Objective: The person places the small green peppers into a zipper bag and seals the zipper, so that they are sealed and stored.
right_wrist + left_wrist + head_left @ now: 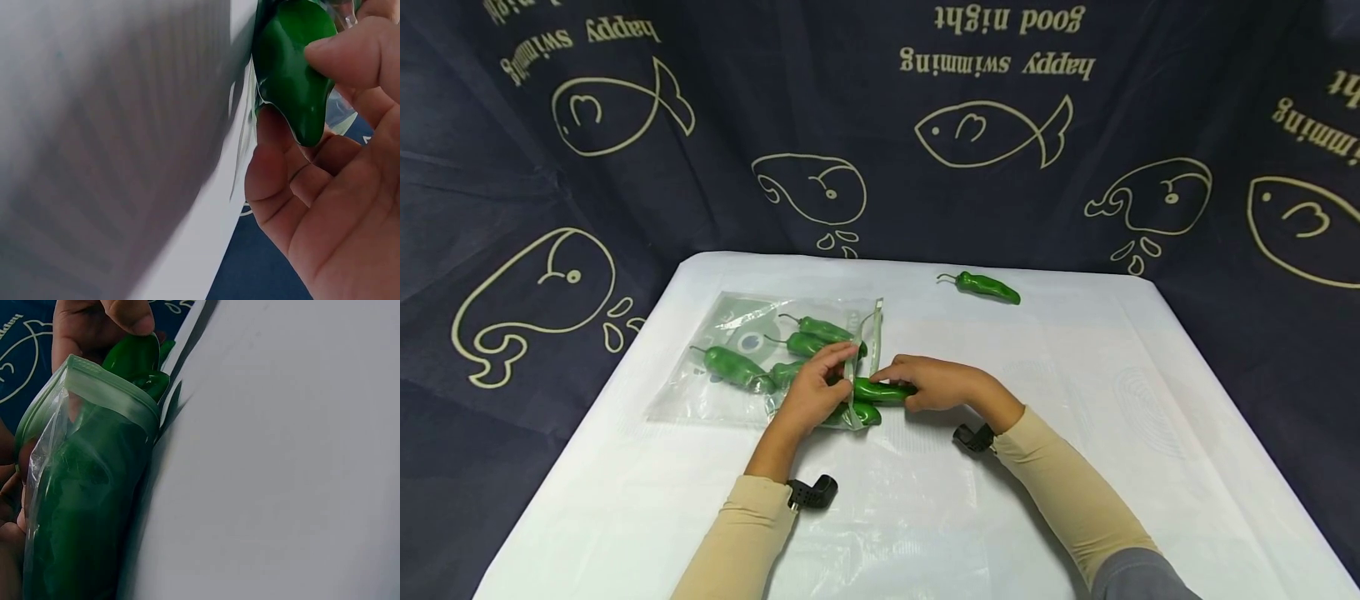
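Note:
A clear zip bag (673,406) lies on its side with several green chili peppers (730,365) inside. At its opening, my left hand (808,398) grips the upper edge between thumb and fingers. My right hand (942,383) pinches the tip end of a green pepper (880,391), whose other end is inside the bag mouth. Thumb and fingers on either side of this pepper (300,56) show in the right wrist view. Below it, another pepper (867,413) pokes partly out of the opening. In the left wrist view the bag's pale green zip strip (112,387) crosses in front of the peppers.
One more green pepper (988,287) lies near the back edge of the white-covered table (1075,358). Behind the table hangs a dark blue cloth (880,100) printed with fish and whales. Each wrist wears a small black camera (814,492).

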Demonstrator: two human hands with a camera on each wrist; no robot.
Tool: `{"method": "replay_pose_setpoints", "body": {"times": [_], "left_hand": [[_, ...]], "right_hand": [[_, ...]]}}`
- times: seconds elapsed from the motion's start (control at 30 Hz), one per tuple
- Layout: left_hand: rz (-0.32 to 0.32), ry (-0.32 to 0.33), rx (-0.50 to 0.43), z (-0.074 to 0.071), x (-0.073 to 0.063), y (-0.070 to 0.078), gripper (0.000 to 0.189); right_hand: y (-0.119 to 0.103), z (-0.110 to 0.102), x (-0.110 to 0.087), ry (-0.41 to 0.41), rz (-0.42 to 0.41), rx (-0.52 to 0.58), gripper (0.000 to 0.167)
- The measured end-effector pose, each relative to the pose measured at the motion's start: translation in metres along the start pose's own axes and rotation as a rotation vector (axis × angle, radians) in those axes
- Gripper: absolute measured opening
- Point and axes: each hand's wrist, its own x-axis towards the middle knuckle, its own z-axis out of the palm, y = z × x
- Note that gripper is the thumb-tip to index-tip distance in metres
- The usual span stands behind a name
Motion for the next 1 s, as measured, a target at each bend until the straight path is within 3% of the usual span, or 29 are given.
{"method": "replay_pose_setpoints", "body": {"times": [0.23, 0.57, 1.0], "left_hand": [[-0.004, 0.001, 0.004, -0.0001, -0.0005, 0.0005, 0.057], [0.005, 0.004, -0.004, 0.0003, 0.0001, 0.0000, 0.058], [0.013, -0.006, -0.004, -0.0007, -0.0004, -0.0012, 0.059]], "right_hand": [[0.0006, 0.0014, 0.0010, 0.024, -0.030, -0.001, 0.061], [0.0002, 0.0024, 0.0018, 0.060, 0.011, 0.039, 0.040], [0.0002, 0.0047, 0.0039, 0.037, 0.007, 0.054, 0.051]]}}
